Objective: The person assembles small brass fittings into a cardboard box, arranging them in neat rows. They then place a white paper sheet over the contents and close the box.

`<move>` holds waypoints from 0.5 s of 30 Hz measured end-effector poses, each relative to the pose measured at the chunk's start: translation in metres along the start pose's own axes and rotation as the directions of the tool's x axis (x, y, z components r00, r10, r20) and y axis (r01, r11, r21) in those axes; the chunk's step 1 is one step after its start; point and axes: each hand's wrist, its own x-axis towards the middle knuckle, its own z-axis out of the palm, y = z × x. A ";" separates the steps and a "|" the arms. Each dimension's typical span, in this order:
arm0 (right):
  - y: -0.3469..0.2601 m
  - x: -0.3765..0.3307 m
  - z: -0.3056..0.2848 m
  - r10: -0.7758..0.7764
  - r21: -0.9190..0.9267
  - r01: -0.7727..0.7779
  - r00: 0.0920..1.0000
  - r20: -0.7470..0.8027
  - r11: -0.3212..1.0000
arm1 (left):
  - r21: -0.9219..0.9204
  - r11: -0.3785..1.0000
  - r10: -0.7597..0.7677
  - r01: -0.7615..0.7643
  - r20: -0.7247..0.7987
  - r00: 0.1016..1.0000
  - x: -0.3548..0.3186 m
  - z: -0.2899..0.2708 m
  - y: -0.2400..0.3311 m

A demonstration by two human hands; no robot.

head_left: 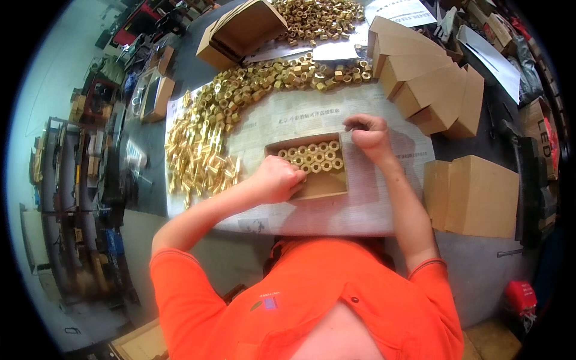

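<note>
Our left hand [277,178] sat curled over the lower left of the small cardboard box [312,168] at frame centre; whether its fingers gripped a nut, we couldn't tell. Right hand [367,133] pinched shut at the box's upper right corner. Risk as we judged it: a nudge could shift the box and scramble the packed brass nuts [315,156].

Glossy brass hex nuts [312,157] fill a matt brown cardboard box [321,187] just beyond the left hand [277,179] fingertips; beneath the right hand [367,135] fingers lies matt printed newspaper [384,198], near plain folded cardboard boxes [432,90].
</note>
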 end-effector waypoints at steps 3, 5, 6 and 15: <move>0.005 0.001 0.001 -0.039 -0.012 0.039 0.998 -0.039 0.999 | -0.003 1.000 -0.020 0.020 -0.018 1.000 -0.001 0.000 0.002; 0.009 0.002 0.000 -0.046 0.024 0.046 0.999 -0.029 0.999 | -0.010 0.999 -0.034 0.034 -0.035 0.999 -0.002 -0.001 0.004; 0.010 0.002 0.000 -0.049 0.042 0.050 0.999 -0.024 0.998 | -0.010 0.999 -0.040 0.040 -0.044 0.998 -0.003 -0.002 0.005; 0.009 0.003 0.000 -0.071 0.013 0.071 0.997 -0.027 0.997 | -0.021 0.999 -0.033 0.031 -0.073 0.997 -0.004 0.002 0.004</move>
